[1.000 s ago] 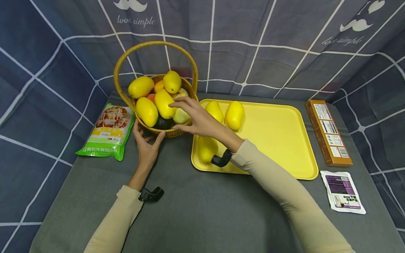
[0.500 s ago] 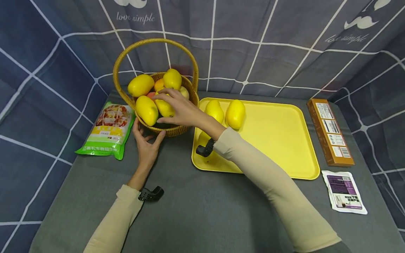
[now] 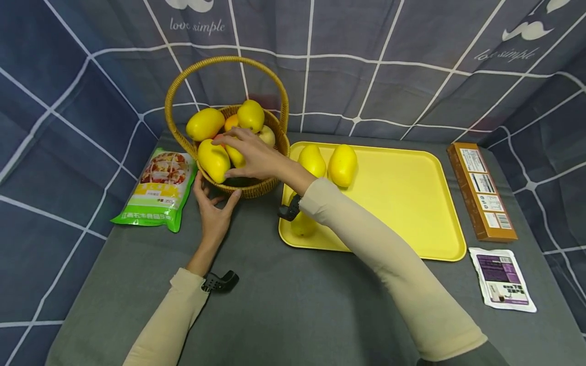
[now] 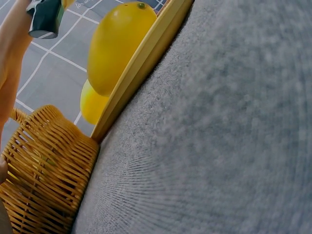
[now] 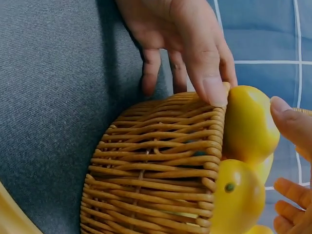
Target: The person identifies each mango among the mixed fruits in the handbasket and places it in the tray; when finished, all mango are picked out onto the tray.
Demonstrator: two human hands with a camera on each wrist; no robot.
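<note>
A round wicker basket [image 3: 258, 190] with a tall handle holds several yellow mangoes and other fruit. My left hand [image 3: 214, 213] rests on its near left side; in the right wrist view that thumb [image 5: 213, 90] lies on the rim. Over the fruit reaches my right hand [image 3: 258, 156], thumb and fingers spread apart around the front left mango [image 3: 213, 158]. In the right wrist view, the right thumb [image 5: 287, 114] is beside a mango [image 5: 249, 119], with a small gap visible. Part of the fruit is hidden under the right hand.
A yellow tray [image 3: 393, 203] right of the basket bears a yellow pear-shaped fruit [image 3: 312, 160] and mangoes [image 3: 342, 165]. Left of the basket lies a green food bag [image 3: 157, 190]. A brown box [image 3: 482, 193] and a white-purple pouch [image 3: 502, 279] lie on the right.
My right hand has moved left from the basket's right side to over its middle, near the front left mango. The left hand stays against the basket.
</note>
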